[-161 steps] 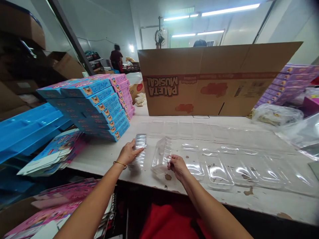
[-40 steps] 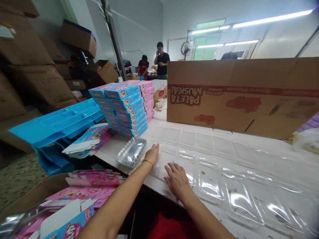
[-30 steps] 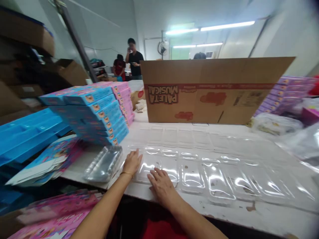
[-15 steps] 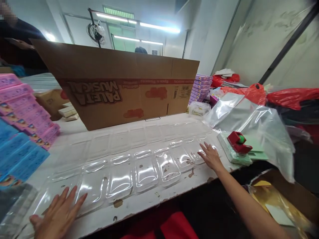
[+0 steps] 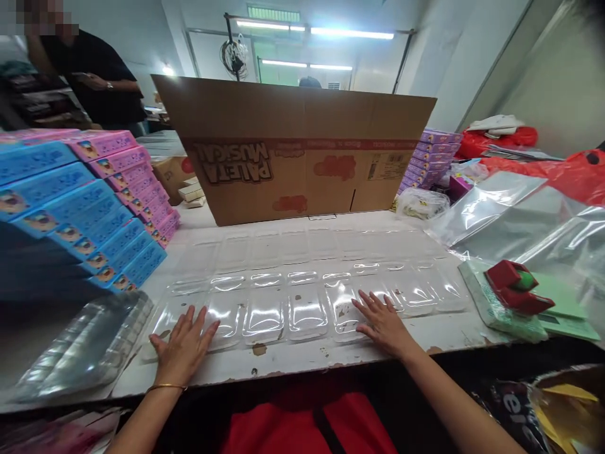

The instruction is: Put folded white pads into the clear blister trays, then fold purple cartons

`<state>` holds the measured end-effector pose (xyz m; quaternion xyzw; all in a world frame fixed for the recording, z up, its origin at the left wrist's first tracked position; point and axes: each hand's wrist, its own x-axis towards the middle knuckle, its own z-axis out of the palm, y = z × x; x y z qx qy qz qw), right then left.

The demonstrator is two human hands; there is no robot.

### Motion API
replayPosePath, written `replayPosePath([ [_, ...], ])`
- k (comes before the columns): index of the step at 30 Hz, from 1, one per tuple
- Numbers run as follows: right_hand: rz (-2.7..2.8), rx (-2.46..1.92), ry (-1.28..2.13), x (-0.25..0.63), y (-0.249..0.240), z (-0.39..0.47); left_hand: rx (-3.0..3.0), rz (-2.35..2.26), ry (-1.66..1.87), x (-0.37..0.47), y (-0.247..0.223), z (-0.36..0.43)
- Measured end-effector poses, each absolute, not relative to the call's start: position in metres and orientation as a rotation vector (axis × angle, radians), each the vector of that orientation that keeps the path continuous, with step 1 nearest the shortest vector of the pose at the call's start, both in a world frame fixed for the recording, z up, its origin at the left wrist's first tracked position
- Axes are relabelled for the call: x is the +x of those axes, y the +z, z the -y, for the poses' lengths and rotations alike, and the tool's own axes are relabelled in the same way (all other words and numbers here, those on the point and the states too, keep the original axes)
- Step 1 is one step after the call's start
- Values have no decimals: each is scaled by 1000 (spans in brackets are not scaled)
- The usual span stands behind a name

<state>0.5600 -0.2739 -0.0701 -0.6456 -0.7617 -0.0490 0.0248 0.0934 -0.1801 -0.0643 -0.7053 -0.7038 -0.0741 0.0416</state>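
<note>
Clear plastic trays (image 5: 307, 312) lie in a row along the front of the white table (image 5: 307, 359), with a second row of flat clear pieces (image 5: 269, 249) behind them. My left hand (image 5: 182, 347) rests with spread fingers on the left part of the front row and grips nothing. Further right, my right hand (image 5: 385, 325) lies over the trays right of the middle, its fingers apart and holding nothing.
An upside-down printed carton (image 5: 307, 157) stands behind. Blue boxes (image 5: 85, 214) and pink boxes (image 5: 137, 183) are stacked left, above stacked plastic trays (image 5: 94, 340). A red tape dispenser (image 5: 515, 287) and plastic bags (image 5: 505, 208) lie right. A person (image 5: 94, 82) stands back left.
The view has swung left, showing more of the blue boxes and the stacked trays. My right hand has moved left along the front row, closer to my left hand.
</note>
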Motion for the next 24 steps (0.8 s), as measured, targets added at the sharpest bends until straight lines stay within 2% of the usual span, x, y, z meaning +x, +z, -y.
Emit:
replayPosePath([
  [5,2390,-1904,-116,525,-63,267,-2145,2117,-229,92,-67,186],
  [10,2620,-1422,-33,406,-46,234,-2174,2148,-300,92,-68,192],
  [13,2669,-1370,1,355,-52,224,-2182,2162,-306,94,-66,198],
  [17,2643,-1362,-59,350,-61,223,-2126,2229,-340,74,-51,200],
  [24,2617,-1068,-100,346,-68,239,-1565,2718,-341,-42,-12,170],
])
